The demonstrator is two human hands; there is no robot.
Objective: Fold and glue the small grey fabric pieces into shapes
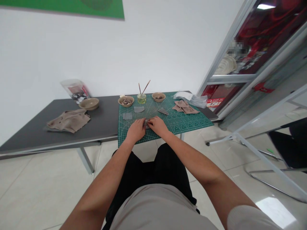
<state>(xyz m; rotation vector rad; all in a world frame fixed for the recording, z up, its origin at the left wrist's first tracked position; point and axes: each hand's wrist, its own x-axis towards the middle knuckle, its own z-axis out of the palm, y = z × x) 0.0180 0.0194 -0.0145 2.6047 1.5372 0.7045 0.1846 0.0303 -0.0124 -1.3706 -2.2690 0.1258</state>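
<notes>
My left hand (136,129) and my right hand (157,125) meet over the green cutting mat (187,123), both pinching a small grey piece (145,122) between the fingertips. Much of that piece is hidden by my fingers. Other grey pieces lie farther back on the mat: one (127,116) at the left, one (139,109) in the middle, a darker one (163,111) to the right. A small glass jar (141,98) with two thin sticks stands at the mat's far edge.
Two tan bowls (126,101) (158,96) holding small dark bits flank the jar. A third bowl (89,103) and a beige cloth (69,120) lie on the dark table (28,134) at left. Another beige cloth (185,107) and clear plastic (192,99) sit at right. A metal frame (251,147) stands nearby.
</notes>
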